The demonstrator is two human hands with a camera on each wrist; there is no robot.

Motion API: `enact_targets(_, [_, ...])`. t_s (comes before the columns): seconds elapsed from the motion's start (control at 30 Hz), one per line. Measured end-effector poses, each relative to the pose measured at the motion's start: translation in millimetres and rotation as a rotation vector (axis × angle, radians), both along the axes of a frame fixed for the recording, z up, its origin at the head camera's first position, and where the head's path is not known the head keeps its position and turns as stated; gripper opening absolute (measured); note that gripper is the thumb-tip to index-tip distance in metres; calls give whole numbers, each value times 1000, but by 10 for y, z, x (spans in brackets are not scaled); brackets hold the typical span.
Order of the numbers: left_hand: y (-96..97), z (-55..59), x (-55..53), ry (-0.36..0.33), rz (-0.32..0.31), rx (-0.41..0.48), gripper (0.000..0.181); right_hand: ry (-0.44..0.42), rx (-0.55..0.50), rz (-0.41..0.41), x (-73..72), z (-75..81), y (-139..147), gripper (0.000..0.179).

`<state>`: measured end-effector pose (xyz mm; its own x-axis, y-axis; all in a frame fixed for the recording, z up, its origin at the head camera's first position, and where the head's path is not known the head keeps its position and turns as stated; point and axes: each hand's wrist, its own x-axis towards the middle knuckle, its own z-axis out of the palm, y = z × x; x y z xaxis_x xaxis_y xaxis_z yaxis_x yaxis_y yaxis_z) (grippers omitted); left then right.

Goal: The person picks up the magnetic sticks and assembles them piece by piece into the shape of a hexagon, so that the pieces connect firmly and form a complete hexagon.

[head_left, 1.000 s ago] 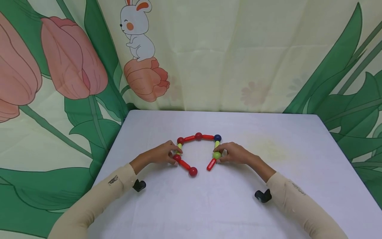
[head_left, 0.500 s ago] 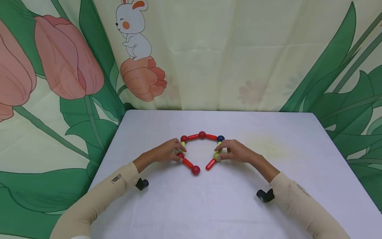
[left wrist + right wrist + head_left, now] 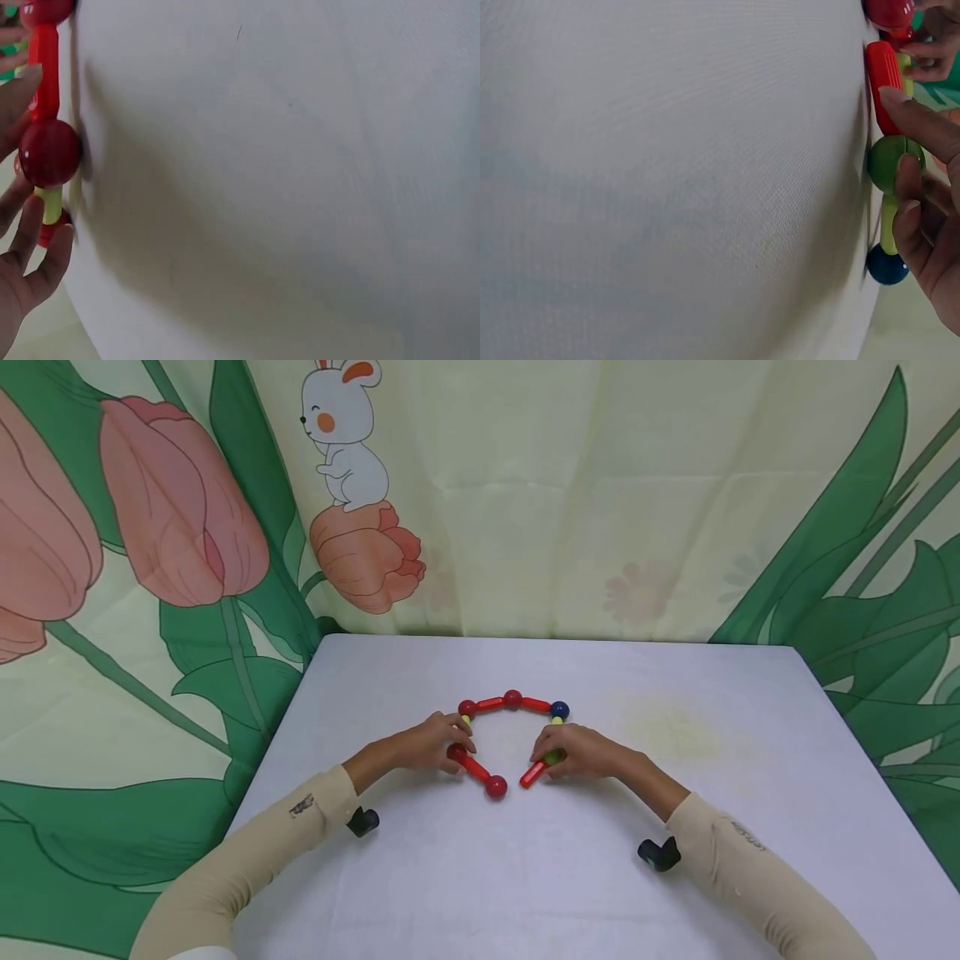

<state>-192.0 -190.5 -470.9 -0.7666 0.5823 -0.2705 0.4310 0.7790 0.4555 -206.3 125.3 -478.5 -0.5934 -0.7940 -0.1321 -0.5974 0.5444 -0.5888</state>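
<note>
A chain of toy balls and rods, like magnetic building pieces, lies on the table as a ring with a gap at the near side. My left hand (image 3: 437, 743) holds it around a left red ball (image 3: 49, 154), thumb by a red rod (image 3: 46, 71), fingers by a yellow-green rod (image 3: 50, 204). My right hand (image 3: 581, 750) grips around the green ball (image 3: 887, 161), its thumb on another red rod (image 3: 883, 75). That rod's free end stands just apart from the end red ball (image 3: 496, 787). A blue ball (image 3: 559, 710) sits at the ring's far right.
The white-covered table (image 3: 675, 693) extends on all sides of the ring. A printed curtain (image 3: 525, 510) with tulips and a rabbit hangs behind its far edge. A black wrist camera (image 3: 363, 822) sits below the left sleeve, another camera (image 3: 659, 854) below the right.
The ring's left and far parts have shifted a little rightward with my left hand. My right fingers have come lower over the green ball and red rod. The near gap looks slightly narrower.
</note>
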Motion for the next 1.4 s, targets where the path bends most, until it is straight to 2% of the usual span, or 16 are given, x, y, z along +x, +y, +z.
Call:
enact_targets(0.23, [70, -50, 39, 48, -22, 11, 31, 39, 67, -38, 8, -19, -54, 24])
enact_targets(0.47, [102, -116, 31, 94, -37, 23, 24, 52, 73, -57, 13, -12, -72, 21])
enact_targets(0.7, [135, -166, 25, 111, -3, 30, 24, 37, 46, -80, 14, -30, -123, 21])
enact_targets(0.93, [164, -149, 38, 125, 29, 43, 26, 21, 19, -120, 4, -8, -142, 19])
enact_targets(1.2, [173, -143, 39, 119, 32, 55, 24, 36, 40, -115, 9, -3, -147, 19])
enact_targets(1.33, [118, -133, 18, 82, 36, 94, 36, 29, 30, -116, 29, 18, -130, 21])
enact_targets(1.4, [68, -115, -1, 64, 60, 112, 43, 24, 1, -124, 41, 32, -103, 22])
